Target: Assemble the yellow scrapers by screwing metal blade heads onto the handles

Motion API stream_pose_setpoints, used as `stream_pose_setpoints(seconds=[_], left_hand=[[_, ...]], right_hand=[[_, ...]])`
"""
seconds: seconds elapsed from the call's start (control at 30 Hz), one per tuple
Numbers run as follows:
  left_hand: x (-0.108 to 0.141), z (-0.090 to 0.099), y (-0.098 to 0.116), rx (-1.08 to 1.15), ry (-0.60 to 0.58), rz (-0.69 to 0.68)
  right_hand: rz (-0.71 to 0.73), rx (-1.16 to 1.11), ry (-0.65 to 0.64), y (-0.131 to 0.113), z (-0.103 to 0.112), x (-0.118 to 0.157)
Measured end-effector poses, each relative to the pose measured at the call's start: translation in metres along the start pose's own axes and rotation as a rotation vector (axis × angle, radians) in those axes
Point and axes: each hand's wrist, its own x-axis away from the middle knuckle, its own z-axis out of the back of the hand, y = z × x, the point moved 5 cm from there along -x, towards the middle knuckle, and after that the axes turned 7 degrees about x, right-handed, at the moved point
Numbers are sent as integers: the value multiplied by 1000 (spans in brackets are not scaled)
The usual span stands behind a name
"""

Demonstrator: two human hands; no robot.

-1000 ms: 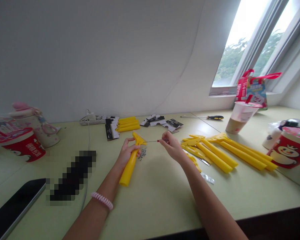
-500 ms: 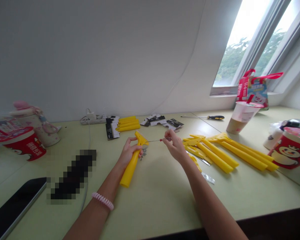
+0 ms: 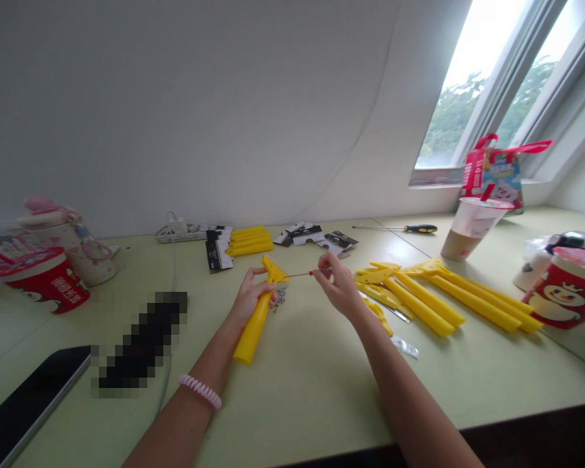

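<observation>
My left hand [image 3: 248, 299] is wrapped round a yellow scraper [image 3: 254, 328], its handle slanting towards me and its head at the far end. Between the closed fingers of my right hand [image 3: 340, 283] is a small screwdriver [image 3: 313, 273] with a red handle. Its thin shaft points left, and the tip meets the scraper's head. Whether the tip sits in a screw is too small to tell. Loose screws [image 3: 279, 299] lie in a little heap on the table, just right of my left hand.
More yellow scrapers [image 3: 419, 296] lie to the right, near a small clear packet [image 3: 405, 346]. Yellow handles [image 3: 250, 242] and black-and-white cards [image 3: 338, 242] are at the back. A longer screwdriver [image 3: 420, 229], a drink cup [image 3: 475, 227], red buckets [image 3: 570, 289] and a tablet [image 3: 34, 403] surround the work area.
My right hand and the small screwdriver have shifted very slightly left, towards the scraper's head. My left hand keeps its hold on the scraper almost unmoved.
</observation>
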Motion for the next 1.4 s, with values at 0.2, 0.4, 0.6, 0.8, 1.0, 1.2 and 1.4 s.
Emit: stream_pose_setpoints(seconds=[0.2,0.4,0.6,0.8,1.0,1.2,1.4], left_hand=[[1,-3,0,10,-30,7],[2,-3,2,-5,-9,11],[1,-2,0,-3,-32,4],[0,-1,-1,-13,-41,15],[0,-1,1,8,-19,14],[0,0,1,7,0,12],[1,-1,-1,-14,-11,35]], right_hand=[[-47,99,51,1,2,0],[-57,29,1,4,1,1],[-13,50,31,-3,2,0],[-82,137,28,2,1,1],[-41,33,29,2,1,1],[24,61,33,-5,0,1],[-75,181,108,-1,3,2]])
